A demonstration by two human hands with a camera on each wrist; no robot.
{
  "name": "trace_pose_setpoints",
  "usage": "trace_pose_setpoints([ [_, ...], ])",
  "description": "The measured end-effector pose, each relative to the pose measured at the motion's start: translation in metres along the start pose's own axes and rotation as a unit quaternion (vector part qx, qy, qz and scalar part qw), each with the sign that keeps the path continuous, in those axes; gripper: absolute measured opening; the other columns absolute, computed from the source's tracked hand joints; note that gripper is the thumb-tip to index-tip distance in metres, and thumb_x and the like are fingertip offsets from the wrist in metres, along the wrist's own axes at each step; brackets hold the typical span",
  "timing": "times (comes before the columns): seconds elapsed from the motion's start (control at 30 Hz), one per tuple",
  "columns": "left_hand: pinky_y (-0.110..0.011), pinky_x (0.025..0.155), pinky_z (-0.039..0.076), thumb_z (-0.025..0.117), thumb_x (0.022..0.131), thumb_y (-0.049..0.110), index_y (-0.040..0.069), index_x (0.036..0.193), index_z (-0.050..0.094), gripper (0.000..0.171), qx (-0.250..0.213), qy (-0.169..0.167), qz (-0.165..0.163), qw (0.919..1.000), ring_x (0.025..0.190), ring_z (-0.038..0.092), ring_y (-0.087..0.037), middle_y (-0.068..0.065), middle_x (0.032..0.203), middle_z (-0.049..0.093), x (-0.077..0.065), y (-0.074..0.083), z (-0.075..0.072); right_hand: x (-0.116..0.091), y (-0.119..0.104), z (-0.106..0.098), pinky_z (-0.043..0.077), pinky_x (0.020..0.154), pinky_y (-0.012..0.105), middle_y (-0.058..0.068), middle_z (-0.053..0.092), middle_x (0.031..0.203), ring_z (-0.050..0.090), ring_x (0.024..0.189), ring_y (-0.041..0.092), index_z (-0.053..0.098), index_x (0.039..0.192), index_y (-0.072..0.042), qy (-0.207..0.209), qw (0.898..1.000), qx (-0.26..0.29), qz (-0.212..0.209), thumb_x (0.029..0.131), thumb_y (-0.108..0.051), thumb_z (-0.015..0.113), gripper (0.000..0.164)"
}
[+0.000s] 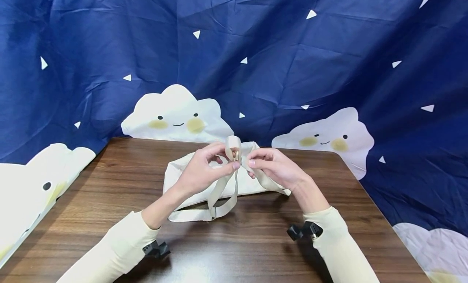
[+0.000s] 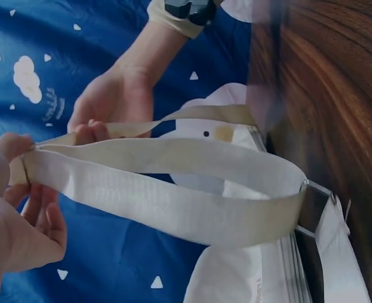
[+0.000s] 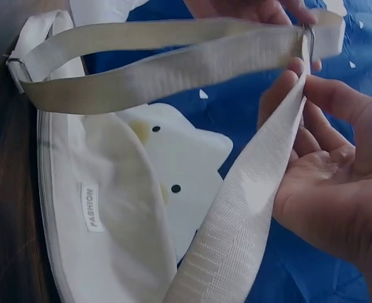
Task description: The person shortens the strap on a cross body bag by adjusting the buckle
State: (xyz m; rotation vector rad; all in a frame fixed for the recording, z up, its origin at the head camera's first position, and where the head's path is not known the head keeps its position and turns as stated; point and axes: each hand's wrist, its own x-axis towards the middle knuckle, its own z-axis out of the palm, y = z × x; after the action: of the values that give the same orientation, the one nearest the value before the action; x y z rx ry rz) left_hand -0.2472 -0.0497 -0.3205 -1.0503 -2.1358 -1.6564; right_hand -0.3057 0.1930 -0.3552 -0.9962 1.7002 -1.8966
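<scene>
A cream fabric bag (image 1: 248,185) lies on the table, its zip edge and a small "FASHION" label (image 3: 91,207) showing in the right wrist view. Its webbing strap (image 2: 192,214) is lifted in a long loop, with a metal ring (image 2: 306,183) at the loop's lower end. My left hand (image 1: 204,167) pinches the strap at a metal slider buckle (image 3: 309,41), where a short loop stands up. Close by on the right, my right hand (image 1: 276,165) pinches the strap's other stretch, which runs twisted down to the bag's right end.
The brown wooden table (image 1: 120,181) spreads around the bag. Behind it hangs a dark blue cloth (image 1: 219,51) with white triangles and smiling clouds. A black wrist camera (image 1: 156,249) sits on the left sleeve, another camera (image 1: 305,231) on the right.
</scene>
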Motion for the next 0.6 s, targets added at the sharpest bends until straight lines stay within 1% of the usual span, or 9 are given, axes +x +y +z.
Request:
trace_pose_setpoints([
  [0.07,-0.047,0.075,0.045,0.07,0.082,0.014,0.008,0.101,0.066,0.02,0.006,-0.004,0.004,1.0,0.088,0.056,-0.019,-0.003,0.096,0.061,0.0,0.0,0.002,0.001,-0.002,0.005,0.042,0.071,0.035,0.017,0.053,0.08,0.05,0.072,0.03,0.056,0.101,0.01,0.01,1.0,-0.001,0.002,0.091,-0.004,0.054,0.017],
  [0.13,-0.046,0.074,0.045,0.071,0.082,0.013,0.009,0.1,0.066,0.019,0.029,-0.008,0.023,0.9993,0.088,0.056,-0.018,-0.002,0.094,0.06,-0.001,-0.002,0.003,0.001,-0.005,0.011,0.043,0.071,0.035,0.017,0.053,0.081,0.051,0.074,0.03,0.057,0.099,0.008,0.018,1.0,-0.005,0.012,0.093,-0.008,0.054,0.018],
  [0.2,-0.043,0.073,0.044,0.071,0.082,0.016,0.011,0.099,0.066,0.019,0.059,-0.015,0.05,0.9969,0.088,0.055,-0.017,0.0,0.094,0.059,0.0,-0.011,0.006,0.001,-0.007,0.015,0.043,0.07,0.033,0.017,0.054,0.08,0.051,0.073,0.028,0.058,0.097,0.008,0.024,0.999,-0.013,0.028,0.093,-0.012,0.054,0.021],
  [0.3,-0.036,0.072,0.043,0.071,0.082,0.025,0.018,0.099,0.065,0.019,0.105,-0.027,0.083,0.9906,0.088,0.054,-0.014,0.007,0.095,0.057,0.0,-0.028,0.009,0.0,-0.01,0.021,0.042,0.068,0.03,0.016,0.053,0.077,0.051,0.072,0.026,0.058,0.09,0.008,0.038,0.997,-0.032,0.051,0.092,-0.017,0.056,0.025],
  [0.37,-0.033,0.072,0.043,0.071,0.082,0.03,0.021,0.099,0.064,0.021,0.119,-0.035,0.087,0.9884,0.089,0.053,-0.012,0.009,0.096,0.055,0.0,-0.036,0.011,0.0,-0.011,0.023,0.042,0.066,0.028,0.015,0.053,0.078,0.05,0.069,0.024,0.057,0.088,0.008,0.048,0.996,-0.036,0.063,0.091,-0.016,0.058,0.025],
  [0.43,-0.033,0.072,0.043,0.071,0.081,0.034,0.023,0.099,0.063,0.022,0.13,-0.035,0.086,0.9872,0.089,0.053,-0.011,0.011,0.096,0.054,0.0,-0.039,0.011,-0.001,-0.012,0.024,0.041,0.064,0.027,0.014,0.052,0.077,0.05,0.068,0.023,0.057,0.087,0.008,0.06,0.995,-0.03,0.07,0.09,-0.016,0.059,0.024],
  [0.5,-0.032,0.073,0.043,0.074,0.078,0.033,0.023,0.097,0.063,0.025,0.14,-0.027,0.084,0.9863,0.088,0.053,-0.011,0.01,0.094,0.055,-0.001,-0.04,0.011,0.0,-0.013,0.025,0.042,0.065,0.027,0.012,0.052,0.077,0.051,0.067,0.022,0.059,0.088,0.006,0.067,0.995,-0.009,0.07,0.09,-0.014,0.059,0.021],
  [0.6,-0.033,0.072,0.044,0.078,0.074,0.029,0.022,0.095,0.063,0.026,0.16,-0.008,0.089,0.9831,0.085,0.054,-0.01,0.008,0.09,0.057,-0.001,-0.04,0.011,0.0,-0.014,0.024,0.04,0.068,0.028,0.009,0.053,0.073,0.052,0.065,0.02,0.062,0.088,0.002,0.073,0.995,0.028,0.058,0.091,-0.012,0.057,0.015],
])
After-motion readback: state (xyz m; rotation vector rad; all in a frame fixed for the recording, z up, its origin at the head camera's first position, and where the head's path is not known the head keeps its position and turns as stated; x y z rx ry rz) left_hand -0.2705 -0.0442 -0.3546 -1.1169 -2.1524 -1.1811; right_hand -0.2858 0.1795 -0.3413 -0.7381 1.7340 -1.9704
